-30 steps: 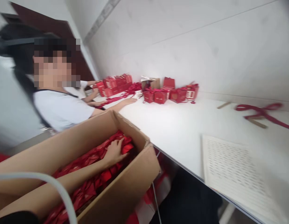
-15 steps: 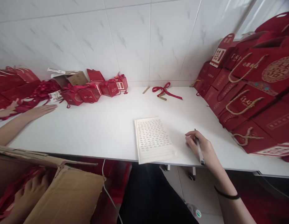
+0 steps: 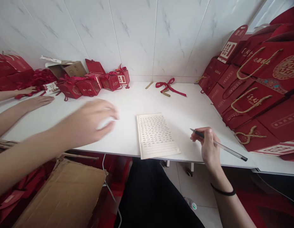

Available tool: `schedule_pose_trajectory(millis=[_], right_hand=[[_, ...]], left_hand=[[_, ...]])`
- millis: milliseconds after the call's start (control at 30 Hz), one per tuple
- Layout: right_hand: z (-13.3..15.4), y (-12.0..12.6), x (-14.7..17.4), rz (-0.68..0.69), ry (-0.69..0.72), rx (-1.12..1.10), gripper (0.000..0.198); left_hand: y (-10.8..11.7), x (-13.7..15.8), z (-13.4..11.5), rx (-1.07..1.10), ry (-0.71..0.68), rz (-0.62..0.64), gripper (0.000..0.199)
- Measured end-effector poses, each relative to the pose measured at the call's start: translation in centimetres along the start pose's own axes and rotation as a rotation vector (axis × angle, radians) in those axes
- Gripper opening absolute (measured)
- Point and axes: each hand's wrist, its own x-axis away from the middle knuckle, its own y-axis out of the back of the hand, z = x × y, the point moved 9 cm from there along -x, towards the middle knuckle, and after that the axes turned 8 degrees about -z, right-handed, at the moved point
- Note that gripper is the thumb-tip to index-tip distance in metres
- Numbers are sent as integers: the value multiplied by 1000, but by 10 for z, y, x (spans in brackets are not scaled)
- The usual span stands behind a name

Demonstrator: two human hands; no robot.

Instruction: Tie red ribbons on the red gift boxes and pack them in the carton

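Left hand now up out of the cardboard box below the bench's front edge, blurred above the bench, fingers loosely spread, holding nothing. Right hand pinching the pen, now tilted up, just right of the written sheet at the front edge

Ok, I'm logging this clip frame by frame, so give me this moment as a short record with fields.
left hand: blurred, above the white table, holding nothing visible
right hand: grips a pen, beside the sheet
sheet: handwritten paper flat at the table's near edge
far side: red ribbon by the wall; small red boxes further left
right side: red gift bags stacked
other person: two hands at the left edge
below left: cardboard box
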Motion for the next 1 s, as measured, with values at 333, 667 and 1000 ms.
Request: schedule_pose_trajectory(millis=[333,667,1000], right_hand=[[27,-88,40,234,-123,-38,23],[14,-88,50,245,-48,174,41],[16,-98,52,338,22,364,38]], left_hand=[[-153,-23,16,121,-112,553,57],[-147,-24,23,460,136,444,47],[-158,-13,18,194,21,596,63]])
